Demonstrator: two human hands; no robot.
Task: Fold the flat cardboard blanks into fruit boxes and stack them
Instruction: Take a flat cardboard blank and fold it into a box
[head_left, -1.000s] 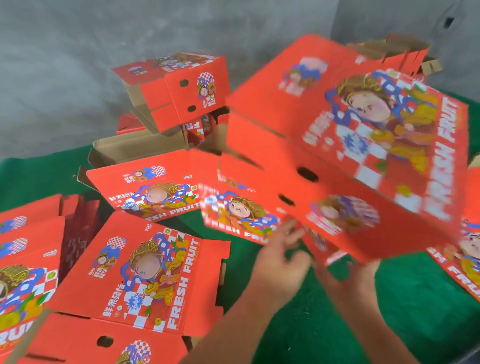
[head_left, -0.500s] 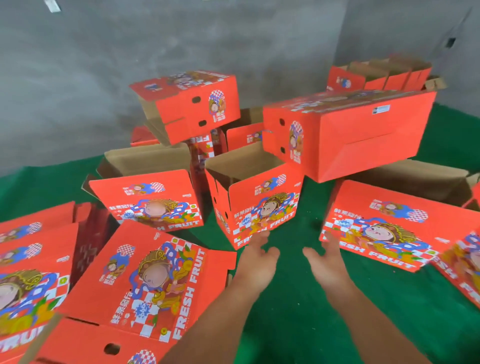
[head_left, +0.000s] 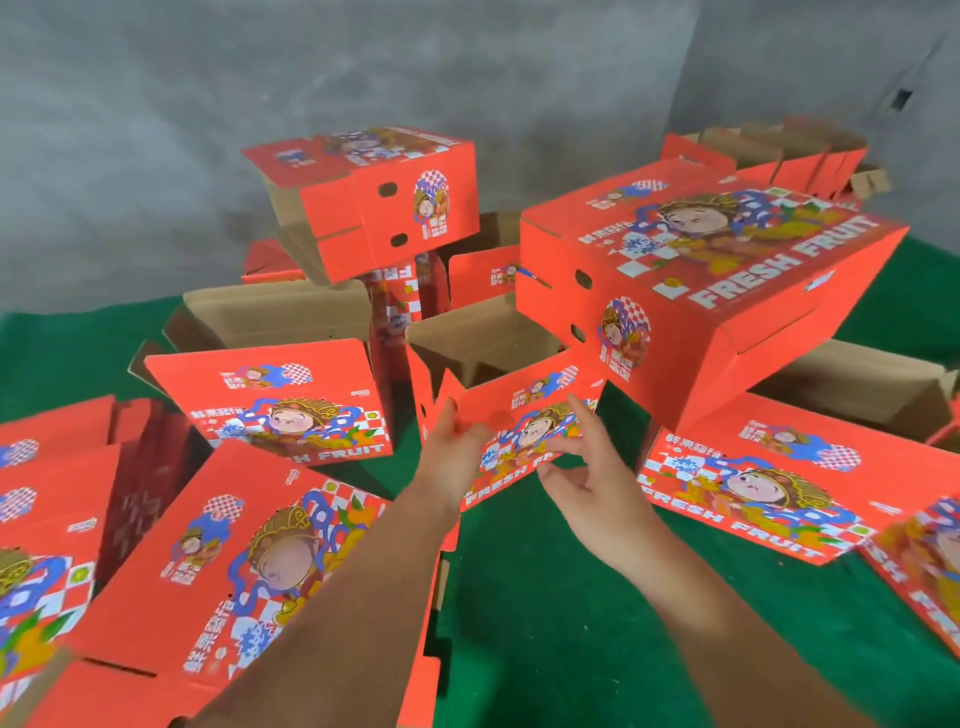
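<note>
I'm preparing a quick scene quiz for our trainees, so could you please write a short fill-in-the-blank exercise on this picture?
1. The boxes lie on a ____ floor covering.
2. The English words printed on the big tilted box are "FRESH ____".
3. The open box in front of the hands shows a ____ cardboard inside.
4. The left hand and right hand are both ____, holding nothing.

Missing words: green; FRUIT; brown; open

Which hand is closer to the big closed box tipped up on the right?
The right hand. It hovers open just below and left of the closed box. The left hand is farther left, in front of the open box.
</note>
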